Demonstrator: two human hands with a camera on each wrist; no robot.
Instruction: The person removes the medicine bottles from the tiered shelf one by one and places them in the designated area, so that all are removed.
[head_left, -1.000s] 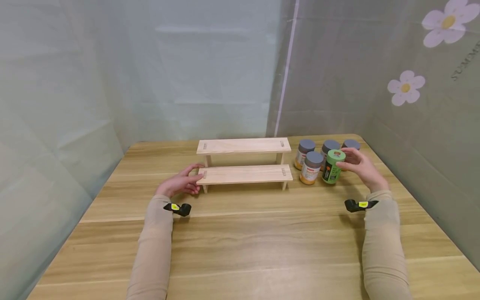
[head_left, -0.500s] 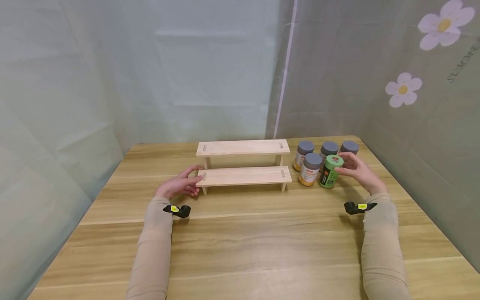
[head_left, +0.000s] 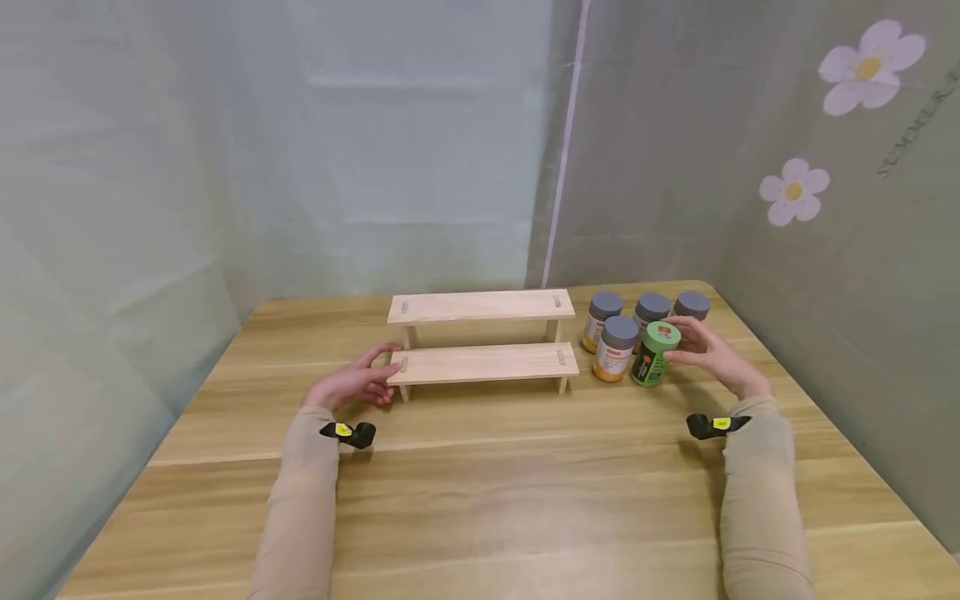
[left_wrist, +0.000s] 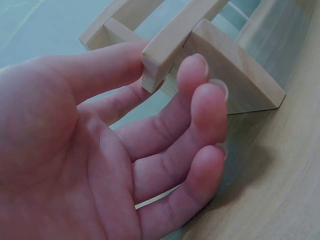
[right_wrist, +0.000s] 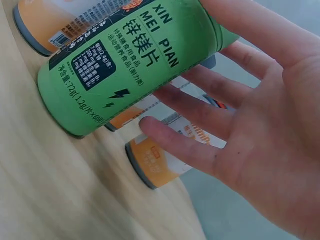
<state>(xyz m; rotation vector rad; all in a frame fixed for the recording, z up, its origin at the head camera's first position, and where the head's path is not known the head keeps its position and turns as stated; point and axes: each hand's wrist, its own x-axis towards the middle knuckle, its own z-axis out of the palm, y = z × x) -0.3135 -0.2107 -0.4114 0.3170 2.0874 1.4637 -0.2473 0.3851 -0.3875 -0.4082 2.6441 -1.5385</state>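
A two-tier wooden shelf [head_left: 480, 363] stands on the table in the head view. My left hand [head_left: 358, 382] pinches the left end of its lower board [left_wrist: 175, 40] between thumb and index finger. The other fingers curl loosely below the board. At the right, my right hand [head_left: 712, 358] holds a green bottle [head_left: 656, 354] by its upper part, thumb on the near side and fingers behind. Lettering and a dark panel cover the green bottle's side in the right wrist view. It leans slightly, its base close over the tabletop.
Beside the green bottle stands a grey-lidded jar [head_left: 616, 348] with orange at its base. Several like it are grouped behind, including a back-corner jar [head_left: 692, 304] partly hidden by my right hand. Curtains [head_left: 420, 150] hang behind the wooden table [head_left: 510, 483].
The green bottle has shifted slightly toward me and left against the jars, my right hand moving with it. My left hand keeps its pinch on the shelf. The head view has tilted up a little.
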